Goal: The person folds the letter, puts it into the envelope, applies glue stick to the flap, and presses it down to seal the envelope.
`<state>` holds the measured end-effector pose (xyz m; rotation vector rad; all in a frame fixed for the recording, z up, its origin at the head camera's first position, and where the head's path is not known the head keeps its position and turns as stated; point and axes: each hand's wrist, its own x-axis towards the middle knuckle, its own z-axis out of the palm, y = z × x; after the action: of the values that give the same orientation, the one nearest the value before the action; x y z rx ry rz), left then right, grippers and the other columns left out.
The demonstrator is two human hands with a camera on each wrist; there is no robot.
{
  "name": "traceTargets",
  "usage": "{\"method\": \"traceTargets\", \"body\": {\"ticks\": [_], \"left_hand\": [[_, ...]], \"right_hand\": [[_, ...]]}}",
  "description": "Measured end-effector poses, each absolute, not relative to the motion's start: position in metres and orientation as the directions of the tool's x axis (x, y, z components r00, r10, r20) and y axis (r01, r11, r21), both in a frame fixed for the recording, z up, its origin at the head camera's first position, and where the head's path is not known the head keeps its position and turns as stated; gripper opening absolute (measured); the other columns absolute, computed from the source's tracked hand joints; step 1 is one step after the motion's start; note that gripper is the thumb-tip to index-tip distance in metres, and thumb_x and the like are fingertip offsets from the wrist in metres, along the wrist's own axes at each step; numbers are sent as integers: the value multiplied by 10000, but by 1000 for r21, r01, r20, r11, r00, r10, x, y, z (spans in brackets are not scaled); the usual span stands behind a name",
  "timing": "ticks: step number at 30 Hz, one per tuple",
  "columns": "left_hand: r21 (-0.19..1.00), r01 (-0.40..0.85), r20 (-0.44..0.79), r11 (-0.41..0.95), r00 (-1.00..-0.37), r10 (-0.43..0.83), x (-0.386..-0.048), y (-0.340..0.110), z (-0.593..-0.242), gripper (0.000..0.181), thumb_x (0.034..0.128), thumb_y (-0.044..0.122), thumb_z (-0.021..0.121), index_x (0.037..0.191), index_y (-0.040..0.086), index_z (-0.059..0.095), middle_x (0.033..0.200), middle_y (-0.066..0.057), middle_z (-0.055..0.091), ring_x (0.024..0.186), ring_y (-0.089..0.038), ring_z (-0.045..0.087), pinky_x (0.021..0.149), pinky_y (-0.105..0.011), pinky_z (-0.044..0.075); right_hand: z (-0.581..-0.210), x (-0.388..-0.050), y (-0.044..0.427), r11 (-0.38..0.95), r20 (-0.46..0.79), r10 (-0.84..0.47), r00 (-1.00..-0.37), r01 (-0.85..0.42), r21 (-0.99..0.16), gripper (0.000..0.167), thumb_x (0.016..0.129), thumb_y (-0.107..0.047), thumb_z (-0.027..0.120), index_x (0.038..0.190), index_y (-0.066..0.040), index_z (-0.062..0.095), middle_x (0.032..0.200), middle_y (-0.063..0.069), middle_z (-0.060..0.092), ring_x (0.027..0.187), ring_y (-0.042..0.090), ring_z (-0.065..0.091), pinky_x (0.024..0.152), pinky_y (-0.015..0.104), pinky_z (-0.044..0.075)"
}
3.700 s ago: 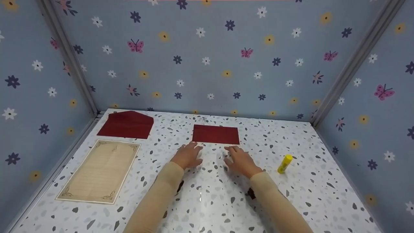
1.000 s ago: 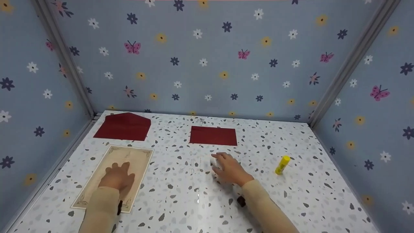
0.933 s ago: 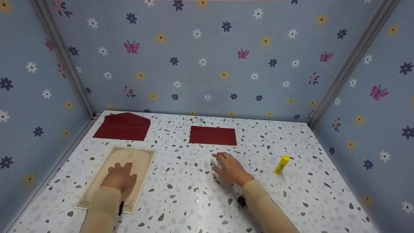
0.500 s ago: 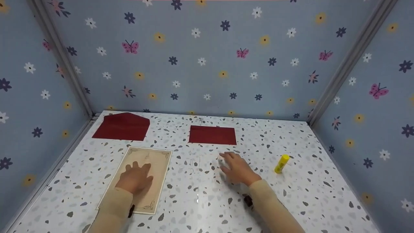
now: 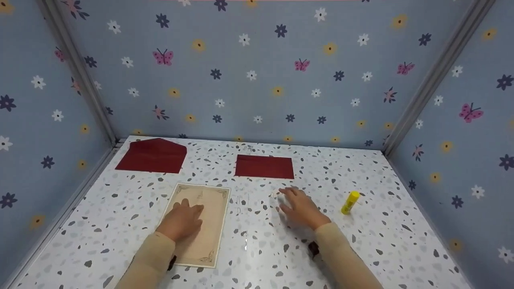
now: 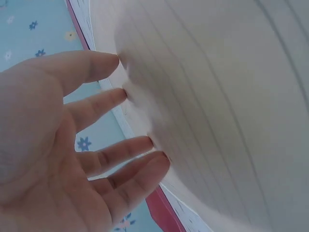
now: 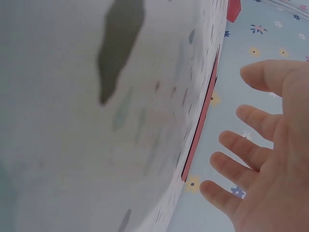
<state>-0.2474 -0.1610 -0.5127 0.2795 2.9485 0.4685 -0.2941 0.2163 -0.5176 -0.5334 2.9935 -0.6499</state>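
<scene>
A tan sheet of lined writing paper [image 5: 213,216] with ornate corners lies flat on the speckled tabletop. My left hand [image 5: 182,220] rests its spread fingertips on it; in the left wrist view those fingertips touch the lined paper [image 6: 217,111]. To the right of the sheet, my right hand [image 5: 302,208] has its fingers loosely spread and holds nothing. The right wrist view shows bare tabletop before the right hand [image 7: 270,154]. Behind the hands lies a closed dark red envelope [image 5: 265,166]. A second red envelope [image 5: 154,156], flap up, lies at the back left.
A yellow glue stick [image 5: 350,202] stands to the right of my right hand. The speckled white table [image 5: 385,241] is enclosed by blue flowered walls [image 5: 257,72] at the back and both sides.
My left hand moved from the middle onto the paper at the left, and the sheet has slid rightward under it. The right hand shifted slightly right. Envelopes and glue stick stayed put.
</scene>
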Motion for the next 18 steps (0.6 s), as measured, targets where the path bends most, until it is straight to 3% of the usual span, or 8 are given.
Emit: {"method": "traceTargets", "body": {"ticks": [5, 7, 12, 18], "left_hand": [[279, 245, -55, 929, -961, 270, -249, -147, -516, 524, 909, 289, 709, 1392, 113, 608, 1250, -269, 513, 1090, -407, 509, 910, -583, 468], [287, 268, -47, 920, -955, 292, -249, -143, -519, 538, 912, 320, 710, 1406, 140, 597, 1319, -265, 502, 1197, -446, 479, 962, -623, 424], [364, 239, -95, 900, -952, 291, -250, -134, -525, 571, 952, 361, 673, 1475, 191, 517, 1568, -246, 317, 1430, -523, 224, 1054, -732, 258], [309, 264, -41, 914, -956, 290, -253, -112, -523, 562, 946, 412, 668, 1450, 191, 551, 1476, -242, 434, 1311, -511, 400, 984, -670, 396]], "right_hand": [[-519, -293, 220, 852, 34, -334, -942, -317, -417, 523, 1021, -322, 577, 1509, -191, 443, 1514, 101, 416, 1359, 326, 424, 1098, 534, 361], [-519, -293, 221, 857, 19, -320, -947, -297, -422, 513, 1025, -334, 568, 1507, -207, 444, 1534, 103, 396, 1378, 328, 403, 1108, 538, 346], [-519, -293, 226, 866, -2, -306, -952, -278, -416, 524, 1033, -367, 544, 1519, -207, 430, 1573, 126, 350, 1426, 343, 338, 1129, 560, 298], [-517, -292, 233, 864, 20, -315, -949, -295, -408, 529, 1019, -319, 591, 1505, -164, 454, 1543, 144, 387, 1406, 340, 363, 1126, 535, 318]]}}
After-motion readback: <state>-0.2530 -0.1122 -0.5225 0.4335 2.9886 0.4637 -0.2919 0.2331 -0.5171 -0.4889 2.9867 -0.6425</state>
